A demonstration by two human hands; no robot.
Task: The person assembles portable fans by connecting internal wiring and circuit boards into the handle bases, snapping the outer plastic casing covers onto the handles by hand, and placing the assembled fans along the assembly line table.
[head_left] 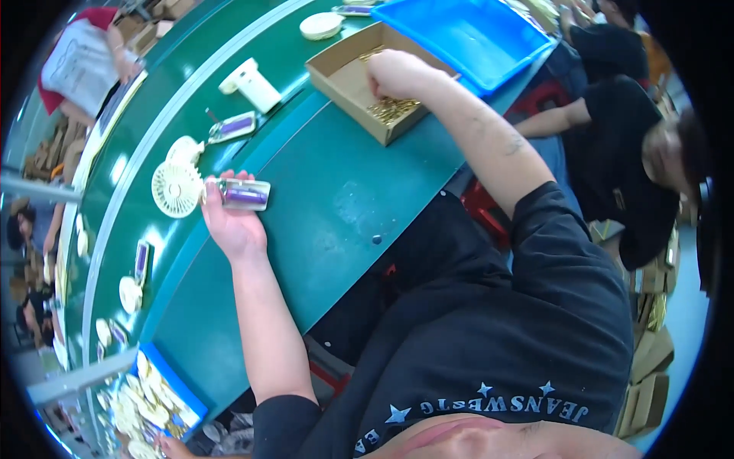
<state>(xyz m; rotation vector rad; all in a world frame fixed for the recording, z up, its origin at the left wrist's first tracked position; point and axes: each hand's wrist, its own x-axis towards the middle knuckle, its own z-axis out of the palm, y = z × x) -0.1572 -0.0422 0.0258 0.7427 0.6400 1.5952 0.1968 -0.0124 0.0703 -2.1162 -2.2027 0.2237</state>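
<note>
My left hand (235, 222) is closed around a cream handheld fan (177, 189), whose round grille points to the left. The fan's handle lies uncovered across my fingers, with a purple battery (246, 195) showing inside. Over at the back, my right hand (399, 75) reaches down into a shallow cardboard box (334, 74). Its fingers are curled together beside a heap of small gold-coloured metal pieces (394, 109). What those fingertips hold, if anything, is hidden.
A blue plastic tray (466, 38) sits behind the box. On the green conveyor (202, 92) lie several fan parts, among them a cream fan body (254, 86) and an uncovered handle (232, 128). A blue bin (172, 382) of cream parts stands lower left. A co-worker (623, 153) sits at right.
</note>
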